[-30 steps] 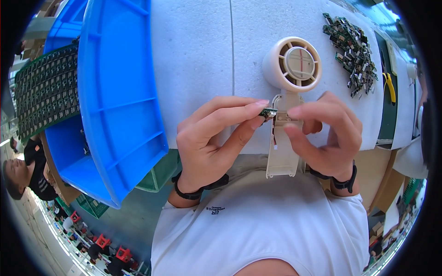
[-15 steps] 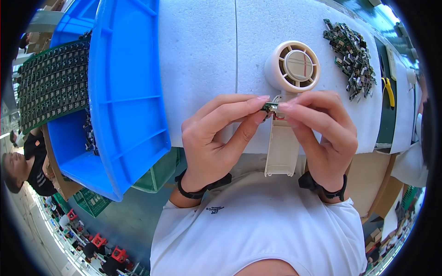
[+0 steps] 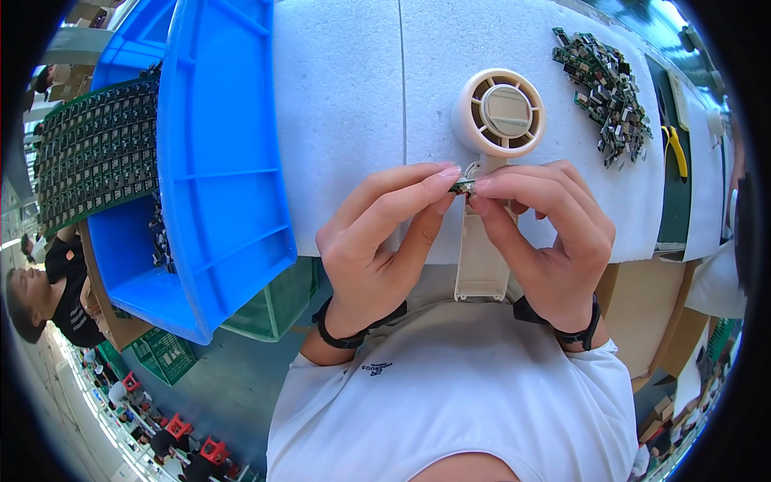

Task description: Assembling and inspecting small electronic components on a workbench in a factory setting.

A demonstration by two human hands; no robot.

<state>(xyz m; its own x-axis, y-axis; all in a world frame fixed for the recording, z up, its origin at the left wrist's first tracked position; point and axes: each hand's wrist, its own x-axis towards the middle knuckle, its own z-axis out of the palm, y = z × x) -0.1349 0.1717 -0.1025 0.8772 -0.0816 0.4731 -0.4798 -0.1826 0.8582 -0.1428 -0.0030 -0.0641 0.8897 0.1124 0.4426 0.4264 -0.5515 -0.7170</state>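
A small green circuit board [image 3: 462, 186] is pinched between my two hands, just below the round head of a cream handheld fan [image 3: 499, 112]. My left hand [image 3: 385, 233] grips its left end with thumb and fingers. The thumb and forefinger of my right hand [image 3: 550, 229] close on its right end, where a small pale part shows. Beneath the hands lies the fan's open handle shell [image 3: 482, 261], its lower end reaching past the table edge. My fingers hide most of the board and the top of the handle.
White foam sheets [image 3: 345, 104] cover the table. A pile of small circuit boards [image 3: 606, 96] lies at the far right, near yellow-handled pliers [image 3: 677, 153]. At left, a blue bin [image 3: 229, 169] stands beside large uncut board panels [image 3: 96, 149]. A person [image 3: 64, 281] is beyond it.
The whole scene has shifted slightly left in the view. Both hands keep hold of the small board, with the right fingers a little further over it.
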